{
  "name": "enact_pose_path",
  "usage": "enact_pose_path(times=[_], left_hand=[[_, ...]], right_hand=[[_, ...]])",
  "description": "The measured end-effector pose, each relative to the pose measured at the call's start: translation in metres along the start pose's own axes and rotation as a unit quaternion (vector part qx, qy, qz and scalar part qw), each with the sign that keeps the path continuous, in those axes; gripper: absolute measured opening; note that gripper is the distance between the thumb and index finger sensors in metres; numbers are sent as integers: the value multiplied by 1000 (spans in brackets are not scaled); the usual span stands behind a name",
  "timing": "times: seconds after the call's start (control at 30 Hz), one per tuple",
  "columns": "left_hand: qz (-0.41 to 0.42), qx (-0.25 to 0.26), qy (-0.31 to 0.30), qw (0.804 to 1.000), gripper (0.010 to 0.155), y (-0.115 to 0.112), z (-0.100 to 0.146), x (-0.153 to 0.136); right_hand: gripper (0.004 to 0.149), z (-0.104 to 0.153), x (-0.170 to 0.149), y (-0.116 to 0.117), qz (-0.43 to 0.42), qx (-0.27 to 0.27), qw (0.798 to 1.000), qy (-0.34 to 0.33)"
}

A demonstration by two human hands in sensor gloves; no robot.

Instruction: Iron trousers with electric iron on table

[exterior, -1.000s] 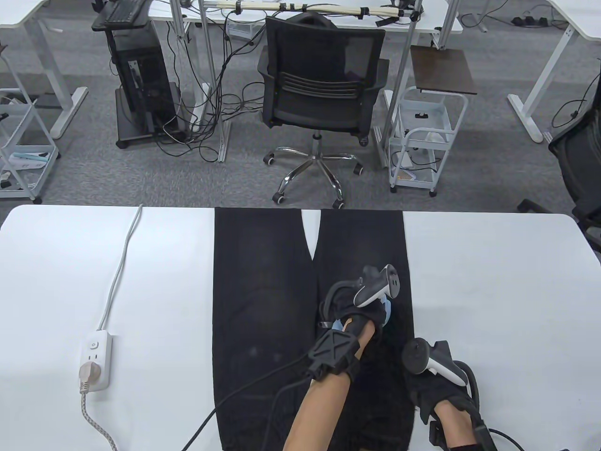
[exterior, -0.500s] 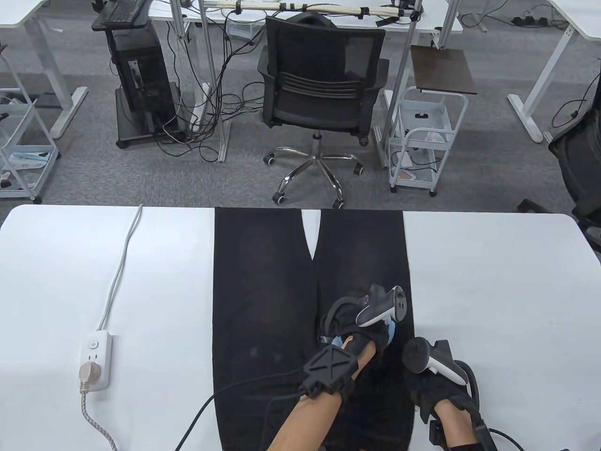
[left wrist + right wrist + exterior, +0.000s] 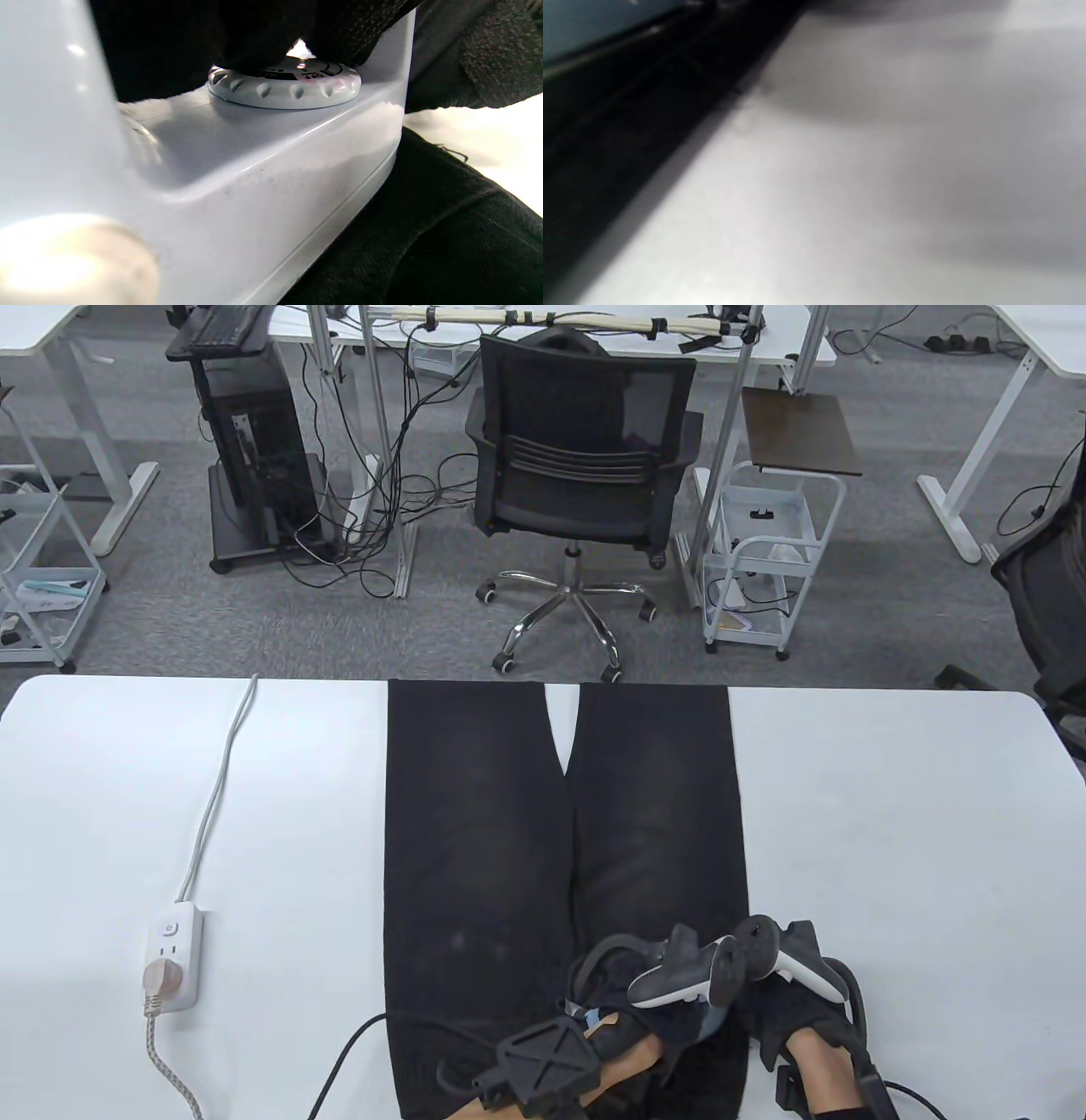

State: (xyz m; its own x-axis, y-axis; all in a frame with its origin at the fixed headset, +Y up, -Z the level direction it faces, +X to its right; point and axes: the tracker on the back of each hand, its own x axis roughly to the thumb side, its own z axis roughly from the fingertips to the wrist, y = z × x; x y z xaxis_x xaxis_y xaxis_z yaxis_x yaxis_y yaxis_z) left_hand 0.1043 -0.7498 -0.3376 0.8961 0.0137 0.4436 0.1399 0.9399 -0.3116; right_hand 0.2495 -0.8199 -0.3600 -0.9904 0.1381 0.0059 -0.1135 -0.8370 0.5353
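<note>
Since the earlier frames, the left hand (image 3: 670, 1018) has pulled the pale blue electric iron (image 3: 708, 1022) back along the right leg of the black trousers (image 3: 475, 848), toward 6 o'clock, and now it is just beside the right hand (image 3: 785, 1010).

Table view: the trousers lie flat on the white table (image 3: 891, 831), legs pointing to 12 o'clock. The iron sits on the right trouser leg near the bottom edge, mostly hidden under the left glove and its tracker. The left hand covers the iron; from this view I cannot tell the grip. The right hand rests on the right edge of the trousers, at 3 o'clock from the iron; whether its fingers are straight or curled I cannot tell. A white power strip (image 3: 172, 954) with a beige plug lies at 9 o'clock, well apart from the trousers.

Left wrist view: the iron body (image 3: 237, 169) fills the frame and stands on the black cloth (image 3: 445, 237). Gloved fingers (image 3: 203, 38) are wrapped over its handle, above a white ribbed dial (image 3: 284, 87).

Right wrist view: blurred; only dark cloth (image 3: 606, 140) at 9 o'clock and the table surface (image 3: 882, 190) are visible.
</note>
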Motion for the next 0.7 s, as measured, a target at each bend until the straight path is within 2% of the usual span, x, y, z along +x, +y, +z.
enact_pose_path(times=[0.3,0.5,0.7], left_hand=[[-19,38,54,998,41,15,-46,-16],[21,4,98,995,41,31,-89,-30],[1,29,151,988,42,42,-122,-43]], right_hand=[[65,0,0,0,0,1,1000,0],[66,0,0,0,3,2,1000,1],[67,0,0,-1,3,4,1000,0]])
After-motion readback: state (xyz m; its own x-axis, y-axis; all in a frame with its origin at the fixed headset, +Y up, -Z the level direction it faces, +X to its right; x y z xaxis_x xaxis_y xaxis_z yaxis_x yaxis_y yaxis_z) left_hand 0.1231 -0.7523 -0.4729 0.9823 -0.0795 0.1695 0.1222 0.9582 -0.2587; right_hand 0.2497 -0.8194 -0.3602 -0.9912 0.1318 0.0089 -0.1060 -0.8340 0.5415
